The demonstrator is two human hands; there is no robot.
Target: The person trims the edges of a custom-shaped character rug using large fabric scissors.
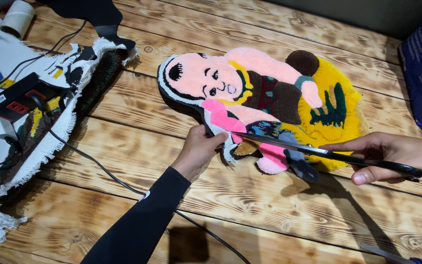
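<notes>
Your left hand (197,149) pinches the tufted rug (260,98) edge; right hand (391,156) grips scissors (318,151), blades nearly shut. Slip, and you'll likely nick the pile.

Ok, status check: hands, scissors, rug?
Left hand pinching tufted rug edge. Right hand gripping scissors, blades at the rug's lower edge. Black cable on the wooden table, clear of the cut.

We see our left arm (145,220) covered to the wrist in a close-fitting black sleeve, smooth and plain apart from a small pale mark on the forearm. Our left hand (199,149) is bare beyond the cuff, without glove or ring that we can make out. Our right hand (391,156) is bare too, and no sleeve shows at its wrist.
</notes>
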